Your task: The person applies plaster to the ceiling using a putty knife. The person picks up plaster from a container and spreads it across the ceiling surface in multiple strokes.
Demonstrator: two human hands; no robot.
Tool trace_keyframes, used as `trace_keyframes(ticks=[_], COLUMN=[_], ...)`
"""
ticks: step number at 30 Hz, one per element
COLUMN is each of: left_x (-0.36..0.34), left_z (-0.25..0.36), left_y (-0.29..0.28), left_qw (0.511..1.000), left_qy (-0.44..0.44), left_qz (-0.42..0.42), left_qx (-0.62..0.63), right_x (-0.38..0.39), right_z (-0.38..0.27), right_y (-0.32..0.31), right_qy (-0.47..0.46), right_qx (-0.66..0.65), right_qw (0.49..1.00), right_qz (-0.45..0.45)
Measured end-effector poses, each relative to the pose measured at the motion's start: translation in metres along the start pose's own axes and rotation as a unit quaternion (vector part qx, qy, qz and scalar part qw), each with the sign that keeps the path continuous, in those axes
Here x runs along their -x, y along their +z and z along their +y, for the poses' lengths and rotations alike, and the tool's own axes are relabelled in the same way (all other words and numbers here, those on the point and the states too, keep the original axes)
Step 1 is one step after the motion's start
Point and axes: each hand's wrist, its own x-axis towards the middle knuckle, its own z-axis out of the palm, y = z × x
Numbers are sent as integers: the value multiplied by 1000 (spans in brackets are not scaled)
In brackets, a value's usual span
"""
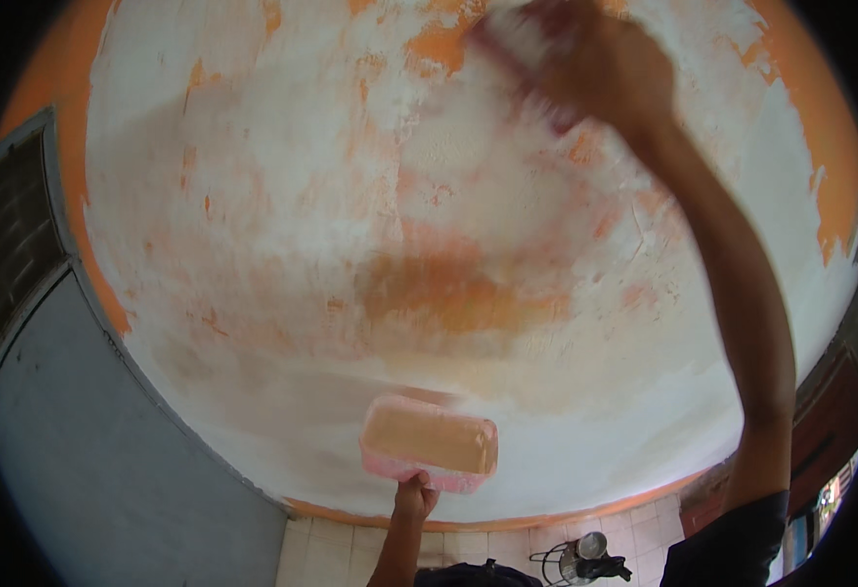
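My left hand [415,497] is closed on the near edge of a pink rectangular tub [463,482], low in front of the wall. A smooth beige surface shows inside the tub. Raised high at the upper right, my right hand [624,73] grips a dark red flat-edged tool [500,49] against or close to the wall. Motion blurs this tool and the fingers, so its exact kind is unclear. The wall [282,205] carries patchy white and beige coating, with orange paint showing through in streaks and a brownish-orange patch at the centre.
A grey-blue door [87,421] with a dark barred panel [23,205] above it stands to the left. On the pale tiled floor [321,548] at the wall's foot is a metal object with a black part [585,563]. Dark reddish wood [835,401] lies at the right.
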Motion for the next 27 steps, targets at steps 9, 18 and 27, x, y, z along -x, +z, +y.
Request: trace_keyframes(ticks=[9, 18, 27], left_x=[1, 3, 2], left_z=[2, 3, 4], left_y=[-5, 4, -39], left_qw=[999, 1000, 999], left_qy=[13, 1, -4], left_qz=[1, -7, 13], left_qx=[-31, -15, -46], right_x=[46, 45, -5], right_z=[-31, -37, 20], right_y=[4, 43, -36], right_qy=[2, -88, 101], right_qx=[-132, -1, 58], right_qw=[991, 995, 991], right_qz=[-37, -51, 61])
